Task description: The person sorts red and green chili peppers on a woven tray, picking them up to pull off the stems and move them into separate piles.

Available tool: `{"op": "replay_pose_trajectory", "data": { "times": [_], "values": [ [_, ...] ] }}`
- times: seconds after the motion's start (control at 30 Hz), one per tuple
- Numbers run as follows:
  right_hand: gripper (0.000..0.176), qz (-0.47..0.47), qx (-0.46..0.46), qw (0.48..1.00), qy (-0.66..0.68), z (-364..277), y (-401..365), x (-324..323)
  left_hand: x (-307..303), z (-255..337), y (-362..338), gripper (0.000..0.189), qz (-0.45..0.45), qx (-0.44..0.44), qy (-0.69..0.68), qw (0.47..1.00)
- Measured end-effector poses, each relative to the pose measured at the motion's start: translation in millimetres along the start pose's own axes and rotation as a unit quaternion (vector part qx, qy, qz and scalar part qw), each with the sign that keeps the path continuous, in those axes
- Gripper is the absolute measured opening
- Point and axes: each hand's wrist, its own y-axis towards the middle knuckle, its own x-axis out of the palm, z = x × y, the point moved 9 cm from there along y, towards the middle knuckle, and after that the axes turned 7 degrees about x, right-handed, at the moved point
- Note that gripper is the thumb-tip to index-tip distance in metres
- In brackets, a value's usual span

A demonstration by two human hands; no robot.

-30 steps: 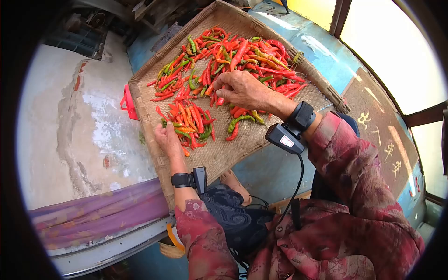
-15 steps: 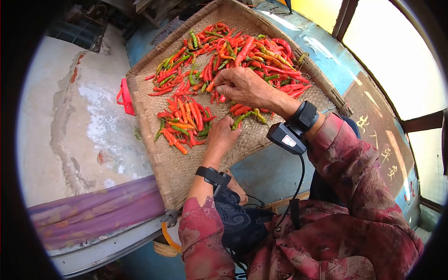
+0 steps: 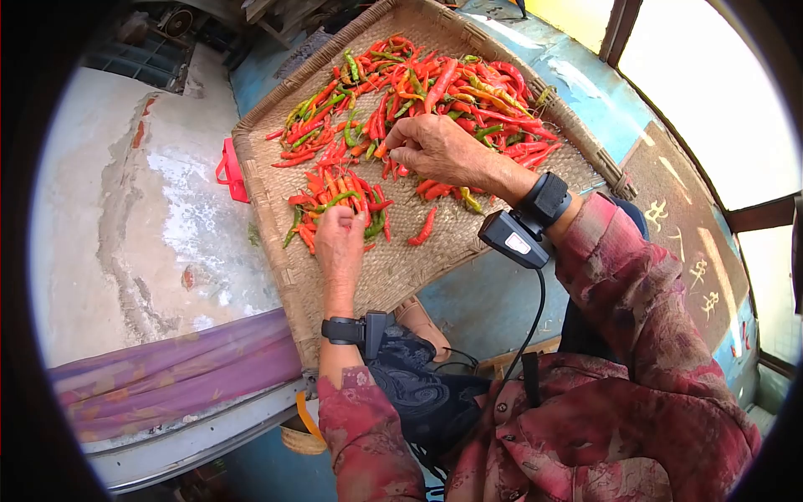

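A large woven tray (image 3: 276, 284) holds red, orange and green chili peppers. My left hand (image 3: 341, 243) is over the smaller heap (image 3: 322, 186) at the tray's left, its fingertips closed at a green chili pepper (image 3: 338, 200) on top. Above the near edge of the larger heap (image 3: 493, 92) is my right hand (image 3: 439, 151), with fingers curled and thumb close to the index finger; what they hold, if anything, is hidden. One red chili pepper (image 3: 424, 227) lies by itself between the heaps and the tray's near edge.
A red plastic object (image 3: 232, 171) is beside the tray's left rim. Purple cloth (image 3: 176, 376) covers a ledge at lower left. A brown board with writing (image 3: 682, 226) lies on the right, below windows. A cable (image 3: 539, 314) hangs from the right wrist device.
My left hand has moved left from the tray's near middle to the smaller heap, taking a green chili pepper along. The lone red chili pepper is now uncovered. My right hand stays nearly in place.
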Motion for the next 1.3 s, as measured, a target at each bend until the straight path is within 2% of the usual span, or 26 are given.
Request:
{"op": "replay_pose_trajectory", "data": {
  "times": [0.07, 0.13, 0.27, 0.33, 0.47, 0.53, 0.6, 0.63, 0.7, 0.73, 0.77, 0.8, 0.83, 0.9, 0.97, 1.1, 1.17, 1.23, 1.3],
  "values": [
    [0.02, -0.005, 0.002, 1.0, -0.004, -1.8, 0.0, -1.2, 49.6, 26.3, -12.2, 0.021, -0.166, 0.017, -0.065, 0.984],
    [0.02, -0.012, 0.012, 1.0, -0.025, -3.4, 0.1, -2.8, 74.7, 54.6, -21.7, 0.021, -0.226, 0.08, 0.032, 0.97],
    [0.02, -0.013, 0.027, 1.0, 0.0, 2.6, 2.2, -4.0, 97.3, 59.6, -26.4, 0.021, -0.278, 0.087, 0.086, 0.953],
    [0.019, -0.013, 0.037, 0.999, 0.007, 4.0, 3.0, -5.4, 96.4, 57.9, -23.3, 0.019, -0.297, 0.063, 0.086, 0.949],
    [0.019, -0.001, 0.019, 1.0, -0.014, -2.6, 3.3, -16.1, 68.4, 54.3, -10.0, 0.019, -0.251, 0.053, 0.078, 0.963],
    [0.019, 0.025, 0.016, 1.0, 0.006, -4.5, 2.2, -25.5, 33.6, 38.7, 3.0, 0.021, -0.146, -0.001, 0.022, 0.989],
    [0.019, 0.046, 0.018, 0.999, 0.013, -3.0, 2.0, -34.0, 6.0, 4.9, 8.6, 0.023, -0.086, -0.092, -0.003, 0.992],
    [0.02, 0.064, 0.021, 0.998, 0.019, -1.9, 1.8, -39.7, 1.6, -4.3, 9.9, 0.023, -0.085, -0.088, -0.002, 0.992],
    [0.022, 0.088, 0.017, 0.995, 0.05, -1.6, 0.4, -48.0, -44.4, -8.2, 10.3, 0.034, 0.127, -0.064, 0.142, 0.98],
    [0.022, 0.097, 0.028, 0.994, 0.03, -2.2, -0.6, -53.2, -44.2, -7.4, 12.8, 0.034, 0.128, -0.061, 0.143, 0.98],
    [0.023, 0.106, 0.04, 0.993, 0.009, -2.1, -1.6, -57.2, -40.2, -9.8, 15.9, 0.041, 0.125, -0.073, 0.11, 0.983],
    [0.023, 0.102, 0.054, 0.993, 0.034, 0.6, -1.2, -57.1, -34.9, -8.1, 19.9, 0.05, 0.122, -0.086, 0.076, 0.986],
    [0.023, 0.103, 0.053, 0.993, 0.033, 0.5, -1.0, -57.8, -28.5, 3.8, 24.7, 0.05, 0.122, -0.084, 0.075, 0.986],
    [0.021, 0.135, 0.059, 0.987, 0.065, 2.5, -1.3, -64.2, 23.8, 36.9, 37.8, 0.052, -0.02, -0.035, -0.05, 0.998],
    [0.021, 0.135, 0.066, 0.986, 0.069, 4.9, -0.4, -64.4, 62.5, 62.2, 43.8, 0.049, -0.083, 0.035, -0.073, 0.993],
    [0.022, 0.146, 0.031, 0.987, 0.057, -1.5, -0.7, -69.0, 98.4, 77.5, 50.0, 0.044, -0.063, 0.106, -0.043, 0.991],
    [0.022, 0.119, 0.062, 0.99, 0.048, -1.7, 0.7, -67.4, 98.3, 72.2, 52.9, 0.037, -0.058, 0.063, -0.061, 0.994],
    [0.021, 0.123, 0.053, 0.989, 0.057, 2.2, 3.9, -65.2, 89.4, 68.6, 56.2, 0.033, -0.029, 0.072, -0.061, 0.995],
    [0.021, 0.134, 0.041, 0.989, 0.048, 2.3, 4.1, -65.9, 74.9, 58.9, 54.4, 0.031, -0.009, 0.037, -0.11, 0.993]
  ]
}}
